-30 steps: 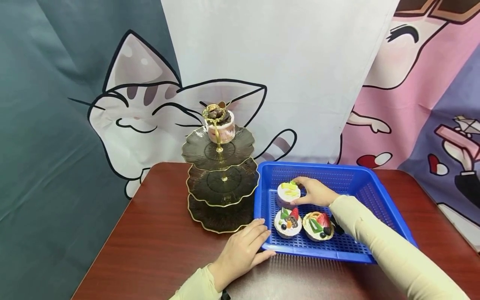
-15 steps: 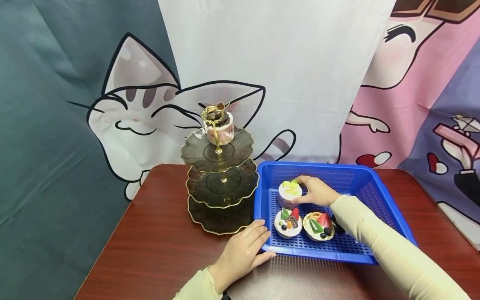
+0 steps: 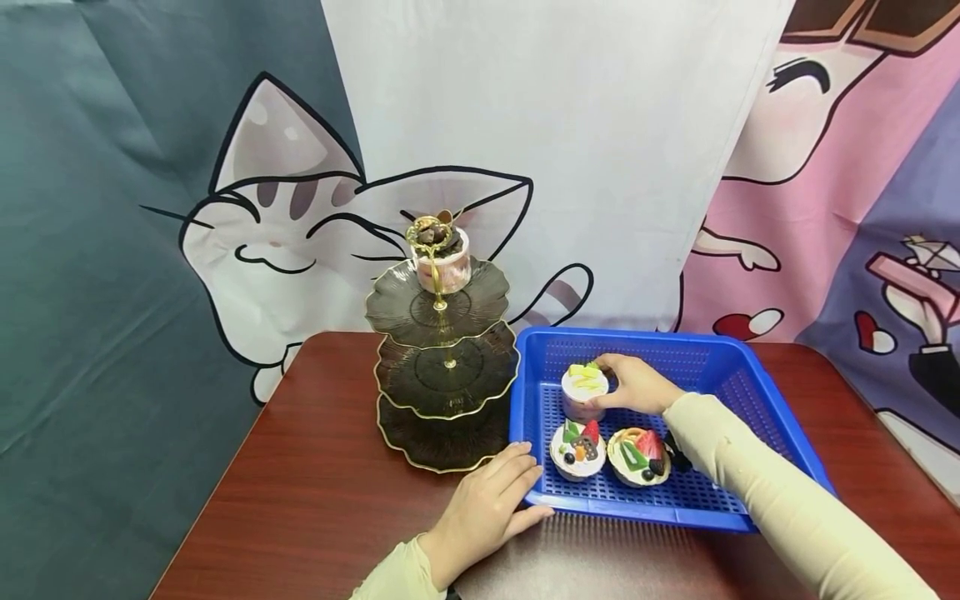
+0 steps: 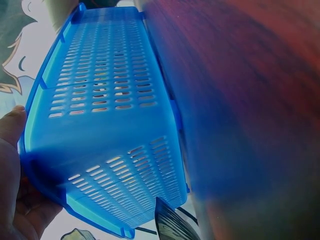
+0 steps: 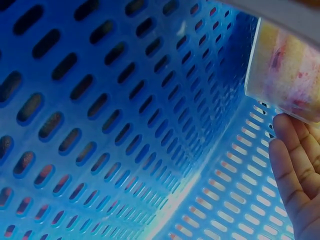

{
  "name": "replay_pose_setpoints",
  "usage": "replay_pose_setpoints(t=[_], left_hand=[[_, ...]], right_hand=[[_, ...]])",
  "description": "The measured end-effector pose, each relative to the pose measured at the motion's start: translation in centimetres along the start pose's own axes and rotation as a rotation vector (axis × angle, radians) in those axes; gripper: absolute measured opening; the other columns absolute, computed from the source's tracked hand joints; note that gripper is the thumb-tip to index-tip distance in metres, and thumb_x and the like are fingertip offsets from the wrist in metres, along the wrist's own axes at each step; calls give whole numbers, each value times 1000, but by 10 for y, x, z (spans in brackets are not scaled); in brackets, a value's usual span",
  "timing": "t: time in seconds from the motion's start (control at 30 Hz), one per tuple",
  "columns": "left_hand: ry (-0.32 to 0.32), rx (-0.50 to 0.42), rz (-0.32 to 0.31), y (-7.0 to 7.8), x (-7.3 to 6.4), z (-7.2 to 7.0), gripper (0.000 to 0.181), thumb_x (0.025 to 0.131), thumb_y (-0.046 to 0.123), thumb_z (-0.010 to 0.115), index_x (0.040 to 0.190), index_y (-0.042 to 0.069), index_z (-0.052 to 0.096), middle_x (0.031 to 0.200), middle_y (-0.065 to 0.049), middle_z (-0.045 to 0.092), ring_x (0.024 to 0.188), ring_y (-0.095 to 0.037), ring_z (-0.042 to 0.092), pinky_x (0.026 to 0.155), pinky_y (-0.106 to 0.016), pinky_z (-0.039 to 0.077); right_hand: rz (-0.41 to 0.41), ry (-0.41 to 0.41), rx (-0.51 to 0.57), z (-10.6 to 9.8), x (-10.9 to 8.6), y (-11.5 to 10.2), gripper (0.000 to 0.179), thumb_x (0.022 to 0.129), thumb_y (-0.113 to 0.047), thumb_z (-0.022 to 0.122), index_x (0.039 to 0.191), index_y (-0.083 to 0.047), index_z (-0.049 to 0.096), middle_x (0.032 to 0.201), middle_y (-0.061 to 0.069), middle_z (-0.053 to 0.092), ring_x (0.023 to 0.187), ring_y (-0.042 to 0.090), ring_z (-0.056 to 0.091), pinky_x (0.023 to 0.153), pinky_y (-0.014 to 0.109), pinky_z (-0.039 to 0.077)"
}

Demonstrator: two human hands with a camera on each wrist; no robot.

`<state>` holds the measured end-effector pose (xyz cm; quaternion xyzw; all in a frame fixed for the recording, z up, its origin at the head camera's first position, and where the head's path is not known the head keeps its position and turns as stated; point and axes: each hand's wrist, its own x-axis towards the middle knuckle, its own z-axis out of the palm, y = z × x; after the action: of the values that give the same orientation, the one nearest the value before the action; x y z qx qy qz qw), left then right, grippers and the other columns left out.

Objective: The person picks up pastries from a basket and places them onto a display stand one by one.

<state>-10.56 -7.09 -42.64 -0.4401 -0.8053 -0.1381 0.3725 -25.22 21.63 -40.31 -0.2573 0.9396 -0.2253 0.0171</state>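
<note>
We see the right hand (image 3: 636,385) reaching into the blue basket (image 3: 645,510), thumb and fingers set narrow, pinching the clear dessert cup (image 3: 582,405) with a white top and yellow pieces. Cup is upright inside the basket, by its left wall, toward the far-left corner; can't tell whether its base touches the basket floor. In the right wrist view we get fingertips at the cup's lower side, with pinkish and yellow layers behind the clear wall.

Left hand (image 3: 487,504) rests on the basket's near-left corner, fingers loosely extended over the left rim, thumb spread wide along the near rim.

We have two fruit desserts on the basket floor near the near rim: white-cream tart (image 3: 577,457), just in front of the cup, and orange-slice tart (image 3: 637,458) to its right.

Basket sits toward the far edge of the worktop (image 3: 285,467). Just left of it, also near that far edge, stands a three-tier stand (image 3: 412,379) with wavy gold-rimmed dark plates; chocolate-topped cup (image 3: 453,271) is on its top plate, behind the gold handle. Behind the worktop's far edge, a cartoon cat backdrop (image 3: 600,125).
</note>
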Motion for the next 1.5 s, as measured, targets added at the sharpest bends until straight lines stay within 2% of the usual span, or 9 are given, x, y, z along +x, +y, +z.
replay_pose_setpoints(t=[0.5, 0.67, 0.93, 1.2, 1.37, 1.5], left_hand=[[14, -9, -13, -1, 0, -2, 39, 84, 42, 71, 103, 8, 70, 103, -3, 69, 113, -18, 63, 100, -29, 52], [12, -6, -14, -1, 1, -3, 38, 85, 42, 71, 103, 8, 70, 103, -3, 68, 113, -18, 63, 99, -29, 52], [10, 1, -8, 0, 1, -4, 39, 84, 42, 72, 103, 8, 70, 103, -2, 69, 112, -18, 63, 99, -28, 52], [16, 1, 8, 0, 2, -3, 40, 81, 41, 75, 101, 8, 70, 101, -2, 68, 114, -18, 62, 103, -29, 49], [2, 11, 8, 1, 3, -3, 40, 81, 42, 74, 102, 9, 70, 102, -1, 68, 115, -17, 61, 104, -27, 48], [3, 9, 5, 1, 2, -2, 39, 81, 42, 74, 102, 9, 70, 101, -1, 68, 115, -17, 62, 105, -28, 47]], right_hand=[[-1, 0, 18, -6, 3, -2, 62, 73, -36, 78, 115, 5, 59, 104, 13, 67, 96, 25, 63, 83, 43, 54], [1, 19, 26, -10, 3, -3, 62, 74, -35, 78, 116, 5, 58, 105, 15, 66, 95, 26, 63, 81, 44, 54], [-20, 54, 70, -18, 1, -6, 51, 77, -26, 77, 113, 6, 60, 101, 14, 67, 91, 24, 63, 78, 45, 54], [3, 79, 93, -25, -1, -6, 50, 79, -27, 77, 114, 4, 59, 98, 12, 67, 87, 19, 62, 73, 31, 54], [41, 72, 114, -34, -4, -12, 52, 80, -31, 77, 115, 4, 59, 99, 12, 67, 88, 19, 61, 74, 31, 53], [31, 83, 129, -41, -5, -19, 51, 81, -31, 76, 115, 4, 59, 99, 12, 67, 88, 19, 62, 74, 30, 54]])
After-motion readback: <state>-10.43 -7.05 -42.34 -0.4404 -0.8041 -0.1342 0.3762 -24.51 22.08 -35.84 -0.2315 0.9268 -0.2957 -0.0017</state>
